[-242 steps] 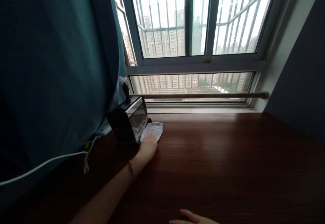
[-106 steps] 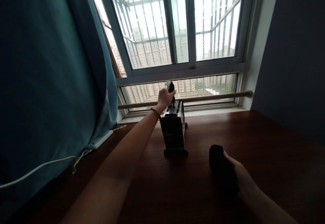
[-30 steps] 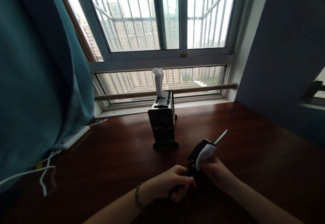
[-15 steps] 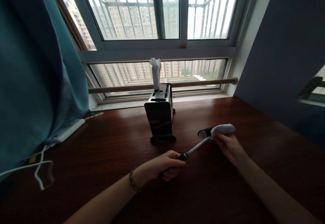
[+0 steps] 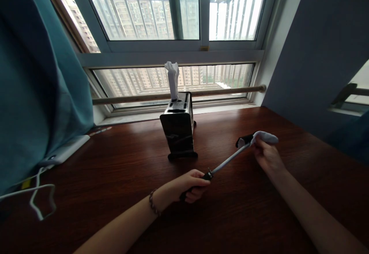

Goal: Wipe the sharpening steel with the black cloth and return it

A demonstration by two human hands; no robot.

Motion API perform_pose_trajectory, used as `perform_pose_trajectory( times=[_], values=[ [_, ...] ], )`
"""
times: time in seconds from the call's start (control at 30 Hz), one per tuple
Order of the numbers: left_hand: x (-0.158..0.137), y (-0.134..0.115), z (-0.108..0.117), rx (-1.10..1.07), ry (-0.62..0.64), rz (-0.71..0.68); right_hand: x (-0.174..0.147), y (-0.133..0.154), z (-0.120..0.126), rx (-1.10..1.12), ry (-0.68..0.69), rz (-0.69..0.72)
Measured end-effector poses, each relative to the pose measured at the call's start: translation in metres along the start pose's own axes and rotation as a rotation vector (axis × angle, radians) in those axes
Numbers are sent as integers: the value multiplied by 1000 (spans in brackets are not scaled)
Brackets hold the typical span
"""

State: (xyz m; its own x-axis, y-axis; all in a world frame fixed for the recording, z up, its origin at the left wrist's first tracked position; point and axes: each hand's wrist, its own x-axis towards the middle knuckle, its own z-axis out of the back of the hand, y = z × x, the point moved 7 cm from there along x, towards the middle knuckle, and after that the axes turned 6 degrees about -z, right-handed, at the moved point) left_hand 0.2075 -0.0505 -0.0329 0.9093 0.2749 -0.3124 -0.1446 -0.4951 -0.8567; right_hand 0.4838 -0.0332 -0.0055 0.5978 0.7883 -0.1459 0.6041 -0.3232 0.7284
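My left hand (image 5: 193, 186) is closed round the black handle of a honing steel (image 5: 231, 159), whose thin grey rod slants up to the right over the table. At the rod's far end, my right hand (image 5: 268, 157) pinches a white cloth (image 5: 265, 136), folded over the rod and hiding its tip. A dark, tube-like piece (image 5: 245, 140) with a pale end lies against the cloth; whether it belongs to the cloth I cannot tell. Beyond my hands stands a black slotted holder (image 5: 178, 135), with a crumpled white tissue-like piece (image 5: 173, 80) sticking up from its top.
The brown wooden table (image 5: 129, 146) reaches back to a barred window (image 5: 150, 12). Along the sill runs a pale rail (image 5: 227, 92). On the left are a teal curtain (image 5: 69, 88), a white power strip (image 5: 67, 150) and a loose white cable (image 5: 33, 204).
My right hand and the cloth have slid outward, to the right along the rod, baring more of it. My left hand keeps its hold on the handle. The view has shifted slightly.
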Motion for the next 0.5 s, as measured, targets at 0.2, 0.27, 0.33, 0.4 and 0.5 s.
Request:
perform_pose_trajectory(
  times=[0.2,0.27,0.33,0.4,0.5],
  values=[
    [2,4,-2,149,-74,-55,6,4,8,-83,-41,47],
    [2,5,-4,348,-193,-128,9,12,12,-208,-63,155],
    [1,4,-5,479,-281,-167,10,19,13,-310,-82,244],
    [0,5,-5,446,-266,-131,10,19,15,-299,-91,213],
    [-3,7,-4,163,-83,-10,11,8,14,-108,-58,-5]
  ],
)
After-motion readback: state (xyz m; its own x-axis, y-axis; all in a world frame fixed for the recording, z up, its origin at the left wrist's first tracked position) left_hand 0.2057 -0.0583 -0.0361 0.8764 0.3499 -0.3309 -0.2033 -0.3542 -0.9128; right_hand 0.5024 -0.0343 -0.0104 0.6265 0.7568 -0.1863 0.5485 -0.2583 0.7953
